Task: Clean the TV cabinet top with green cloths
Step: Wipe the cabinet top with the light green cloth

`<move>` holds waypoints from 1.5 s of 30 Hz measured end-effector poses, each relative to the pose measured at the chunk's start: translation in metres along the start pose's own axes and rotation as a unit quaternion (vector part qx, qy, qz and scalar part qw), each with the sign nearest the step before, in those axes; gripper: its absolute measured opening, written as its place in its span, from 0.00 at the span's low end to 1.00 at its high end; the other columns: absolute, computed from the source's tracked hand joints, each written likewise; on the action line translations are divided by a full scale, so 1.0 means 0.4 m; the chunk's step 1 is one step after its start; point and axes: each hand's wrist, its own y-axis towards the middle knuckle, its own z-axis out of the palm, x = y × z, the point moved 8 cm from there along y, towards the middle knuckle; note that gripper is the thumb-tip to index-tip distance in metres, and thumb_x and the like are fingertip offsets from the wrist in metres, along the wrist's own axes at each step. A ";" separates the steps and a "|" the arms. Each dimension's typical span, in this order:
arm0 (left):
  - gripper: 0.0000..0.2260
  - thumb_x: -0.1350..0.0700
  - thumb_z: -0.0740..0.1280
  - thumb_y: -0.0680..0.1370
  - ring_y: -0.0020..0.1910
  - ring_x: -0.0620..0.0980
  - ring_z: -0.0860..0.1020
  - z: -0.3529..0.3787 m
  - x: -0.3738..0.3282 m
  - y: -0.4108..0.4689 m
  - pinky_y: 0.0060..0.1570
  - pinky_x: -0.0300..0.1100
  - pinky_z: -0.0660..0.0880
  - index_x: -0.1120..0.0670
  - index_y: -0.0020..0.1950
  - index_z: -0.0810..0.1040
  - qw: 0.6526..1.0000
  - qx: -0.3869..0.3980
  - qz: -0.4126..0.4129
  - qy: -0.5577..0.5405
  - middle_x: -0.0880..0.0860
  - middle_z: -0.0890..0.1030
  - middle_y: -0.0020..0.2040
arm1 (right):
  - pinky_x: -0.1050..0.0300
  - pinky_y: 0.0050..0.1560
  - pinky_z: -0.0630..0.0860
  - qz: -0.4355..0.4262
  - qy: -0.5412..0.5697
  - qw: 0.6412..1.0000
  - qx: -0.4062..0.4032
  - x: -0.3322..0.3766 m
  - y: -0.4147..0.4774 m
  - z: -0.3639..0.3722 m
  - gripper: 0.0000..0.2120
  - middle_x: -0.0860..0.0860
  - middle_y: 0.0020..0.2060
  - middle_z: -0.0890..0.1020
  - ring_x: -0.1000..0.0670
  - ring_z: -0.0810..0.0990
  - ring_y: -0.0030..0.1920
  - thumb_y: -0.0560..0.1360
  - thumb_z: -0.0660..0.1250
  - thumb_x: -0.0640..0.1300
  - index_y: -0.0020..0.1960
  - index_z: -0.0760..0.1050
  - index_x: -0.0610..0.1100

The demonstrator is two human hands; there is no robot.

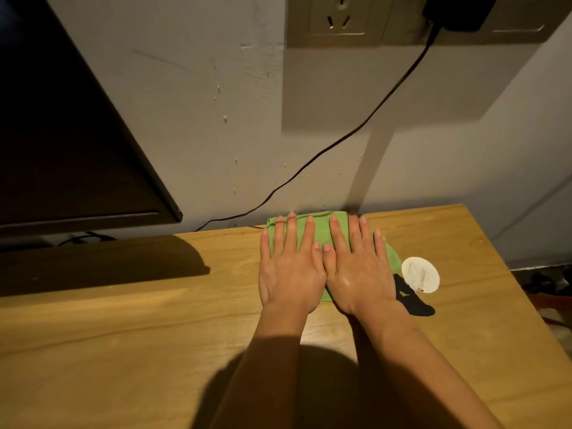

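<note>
A green cloth (pixel 320 226) lies flat on the wooden TV cabinet top (pixel 123 335), close to the back wall. My left hand (pixel 289 264) presses palm down on its left half, fingers spread and pointing toward the wall. My right hand (pixel 356 267) lies flat on its right half, thumb touching the left hand. Most of the cloth is hidden under both hands; its far edge and right corner show.
A dark TV screen (pixel 62 134) stands at the left, casting a shadow on the top. A black cable (pixel 356 131) runs from a wall socket (pixel 340 20) down behind the cabinet. A white round object (pixel 420 274) and a black shape (pixel 414 301) lie right of my hands, near the cabinet's right edge.
</note>
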 end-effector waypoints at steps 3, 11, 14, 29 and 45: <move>0.27 0.44 0.34 0.80 0.79 0.51 0.41 -0.005 -0.004 -0.020 0.75 0.56 0.39 0.46 0.80 0.46 1.000 0.001 0.003 0.005 0.52 0.45 0.81 | 0.45 0.77 0.37 0.000 0.007 1.000 0.007 0.003 -0.025 -0.002 0.30 0.46 0.80 0.38 0.47 0.34 0.78 0.79 0.31 0.59 0.80 0.36 0.51; 0.26 0.45 0.38 0.83 0.78 0.48 0.40 0.001 -0.045 -0.195 0.76 0.52 0.40 0.51 0.80 0.45 0.999 0.018 0.042 -0.005 0.49 0.46 0.80 | 0.46 0.77 0.35 0.012 0.019 1.000 -0.007 -0.020 -0.211 0.002 0.28 0.45 0.79 0.38 0.47 0.35 0.79 0.82 0.35 0.58 0.80 0.38 0.51; 0.26 0.44 0.38 0.83 0.78 0.48 0.41 0.001 -0.066 -0.295 0.76 0.51 0.41 0.50 0.80 0.44 0.999 0.023 0.032 -0.002 0.49 0.46 0.80 | 0.46 0.77 0.35 0.014 0.025 1.000 -0.005 -0.036 -0.306 0.012 0.28 0.45 0.79 0.37 0.47 0.33 0.78 0.81 0.35 0.58 0.80 0.37 0.52; 0.25 0.43 0.35 0.81 0.77 0.47 0.34 0.010 -0.264 -0.866 0.75 0.51 0.36 0.44 0.79 0.40 0.999 0.043 -0.006 0.024 0.46 0.38 0.79 | 0.46 0.76 0.33 -0.021 0.039 0.999 0.018 -0.187 -0.862 0.041 0.30 0.46 0.78 0.34 0.48 0.30 0.77 0.77 0.27 0.58 0.78 0.33 0.53; 0.26 0.42 0.35 0.80 0.77 0.46 0.34 0.019 -0.296 -0.879 0.76 0.50 0.37 0.44 0.79 0.40 0.998 0.048 -0.012 0.027 0.46 0.39 0.79 | 0.42 0.76 0.35 -0.029 0.057 0.998 0.026 -0.221 -0.876 0.041 0.30 0.47 0.77 0.31 0.47 0.28 0.76 0.77 0.26 0.59 0.78 0.33 0.53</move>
